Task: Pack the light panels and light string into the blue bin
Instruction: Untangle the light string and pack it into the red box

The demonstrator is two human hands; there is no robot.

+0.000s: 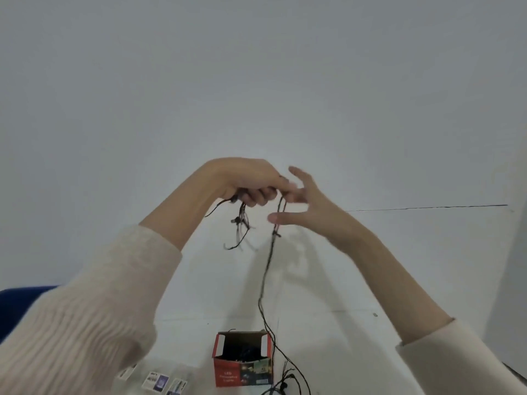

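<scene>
Light string (266,269): thin dark wire, bunched in the left hand at the top, with one long strand falling to the table below.
Hard to make out: motion blur smears the spot where the two hands meet, so I cannot tell whether the right hand touches the wire.
Left fingers (256,195): curled inward around a bundle of the wire; short loops and loose ends dangle just under them.
Left hand (251,181): raised, back of the hand up, gripping the bundle.
Right fingers (299,176): straight and spread wide, curled round nothing.
Right hand (305,206): just beside the left fingertips; a narrow loop of wire hangs between the two hands.
Long strand: runs down from that loop, passes the right side of the box and ends in a tangle cut off by the bottom edge.
Cardboard box (242,363): red, open at the top, upright on the table, with dark contents I cannot identify.
Printed packets (158,380): small, flat, left of the box, blurred and partly cut off.
Blue bin (20,306): only a dark blue corner shows at the left edge; the rest is behind the cream sleeve (85,323).
Table (356,280): white.
</scene>
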